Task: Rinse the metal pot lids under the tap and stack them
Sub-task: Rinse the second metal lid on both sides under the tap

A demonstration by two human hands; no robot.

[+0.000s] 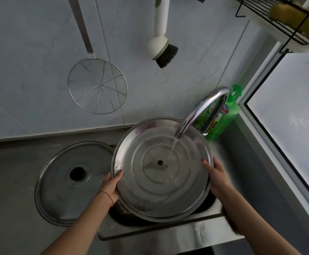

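Grey wall tiles back the steel counter [11, 181], where one rinsed lid [61, 190] lies flat. We hold the second lid [161, 181] over the sink [168, 234] under the tap [201, 111], left hand [111, 184] and right hand [218, 175] clamped on opposite rims. Wet, stiff steel will likely be slippery, so we grip the rolled edge.

Both forearms are bare, no sleeves in view. The left hand [111, 183] and right hand [216, 176] show red-painted fingernails. A thin red-and-gold cord bracelet [107, 195] circles the left wrist.
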